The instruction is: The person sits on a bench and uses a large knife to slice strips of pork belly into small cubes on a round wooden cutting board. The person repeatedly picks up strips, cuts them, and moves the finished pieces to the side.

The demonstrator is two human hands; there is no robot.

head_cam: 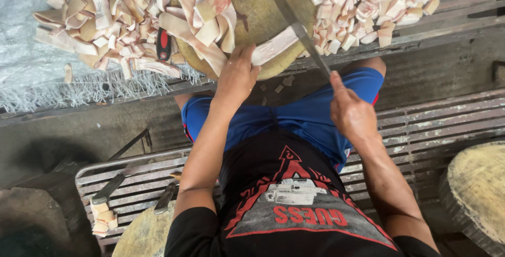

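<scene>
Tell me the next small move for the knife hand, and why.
Probably press the knife down through the pale strip. The right hand holds the blade over the strip on the round block, and the left hand pins the strip's near end, fingers clear.

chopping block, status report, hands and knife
Left hand pins a pale strip on the round chopping block. Right hand in a closed grip on the knife, blade on the strip. Cut pieces heaped both sides.

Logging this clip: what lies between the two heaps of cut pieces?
Head view: the round wooden block, with a pale strip under the left hand and the knife.
</scene>
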